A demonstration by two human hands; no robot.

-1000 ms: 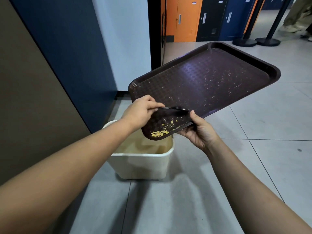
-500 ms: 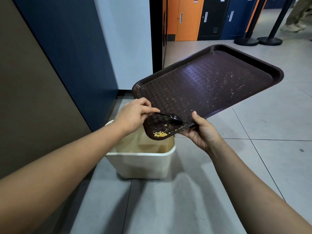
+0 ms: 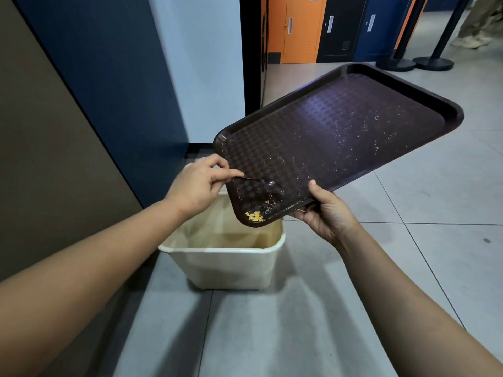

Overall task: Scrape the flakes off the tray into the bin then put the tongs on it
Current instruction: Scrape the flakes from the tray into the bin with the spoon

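Few yellow flakes cling to the textured, rounded-corner tray.

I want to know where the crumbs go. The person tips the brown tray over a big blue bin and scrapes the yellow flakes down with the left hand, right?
Not quite: the bin is cream, not blue, as the head view shows. The rest holds: the left hand scrapes yellow flakes down the tipped brown tray.
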